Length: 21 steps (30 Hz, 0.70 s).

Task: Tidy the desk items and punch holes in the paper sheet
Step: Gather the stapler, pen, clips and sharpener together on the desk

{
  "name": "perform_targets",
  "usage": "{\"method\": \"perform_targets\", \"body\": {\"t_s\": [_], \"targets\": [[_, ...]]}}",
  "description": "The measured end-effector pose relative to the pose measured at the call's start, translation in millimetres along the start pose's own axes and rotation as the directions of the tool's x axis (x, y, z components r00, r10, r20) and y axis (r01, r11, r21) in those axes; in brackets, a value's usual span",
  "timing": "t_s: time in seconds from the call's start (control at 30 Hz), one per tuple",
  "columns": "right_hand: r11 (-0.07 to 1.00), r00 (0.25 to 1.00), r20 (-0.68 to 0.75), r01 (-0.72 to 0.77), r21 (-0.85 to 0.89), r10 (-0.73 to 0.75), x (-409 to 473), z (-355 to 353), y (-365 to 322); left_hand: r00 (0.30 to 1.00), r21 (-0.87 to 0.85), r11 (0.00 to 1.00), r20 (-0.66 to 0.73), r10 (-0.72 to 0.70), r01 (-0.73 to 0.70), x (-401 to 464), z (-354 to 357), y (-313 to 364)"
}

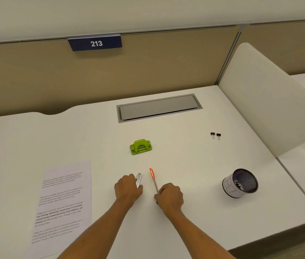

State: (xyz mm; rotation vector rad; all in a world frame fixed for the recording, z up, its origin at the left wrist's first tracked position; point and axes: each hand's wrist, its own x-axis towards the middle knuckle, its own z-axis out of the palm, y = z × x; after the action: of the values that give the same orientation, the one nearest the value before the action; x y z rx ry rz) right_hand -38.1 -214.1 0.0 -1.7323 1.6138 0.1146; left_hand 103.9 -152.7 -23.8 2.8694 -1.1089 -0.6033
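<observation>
My left hand (pixel 128 189) is closed around a small silver metal tool (pixel 138 180), whose tip sticks out past my fingers. My right hand (pixel 170 198) grips a pen with an orange cap (pixel 152 173), the cap pointing away from me on the white desk (pixel 185 156). A green hole punch (pixel 140 146) sits further back, in the middle of the desk. A printed paper sheet (pixel 62 204) lies flat to the left of my left arm. A black mesh pen cup (pixel 241 183) stands to the right, with something small inside.
Two black binder clips (pixel 215 135) lie at the back right. A grey cable hatch (pixel 159 107) is set into the desk at the back. A beige partition with a "213" sign (pixel 95 43) closes the rear; a white divider (pixel 271 101) stands on the right.
</observation>
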Motion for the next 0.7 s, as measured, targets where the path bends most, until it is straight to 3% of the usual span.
{"method": "perform_targets", "body": {"t_s": [0.13, 0.37, 0.7], "targets": [[0.998, 0.999, -0.041, 0.025, -0.057, -0.027, 0.1, 7.8, -3.9, 1.0, -0.003, 1.0, 0.022, -0.02, 0.02, 0.4, -1.8, 0.9], [0.999, 0.998, -0.053, 0.016, 0.048, -0.013, 10.9, -6.9, -6.3, 0.998, -0.03, 0.998, -0.031, 0.049, -0.05, 7.3, -7.5, 4.6], [0.991, 0.989, -0.14, 0.062, 0.12, -0.045, 78.1, -108.4, -16.6, 0.968, 0.009, 0.973, -0.097, 0.232, -0.232, 46.9, -32.7, 78.9]]}}
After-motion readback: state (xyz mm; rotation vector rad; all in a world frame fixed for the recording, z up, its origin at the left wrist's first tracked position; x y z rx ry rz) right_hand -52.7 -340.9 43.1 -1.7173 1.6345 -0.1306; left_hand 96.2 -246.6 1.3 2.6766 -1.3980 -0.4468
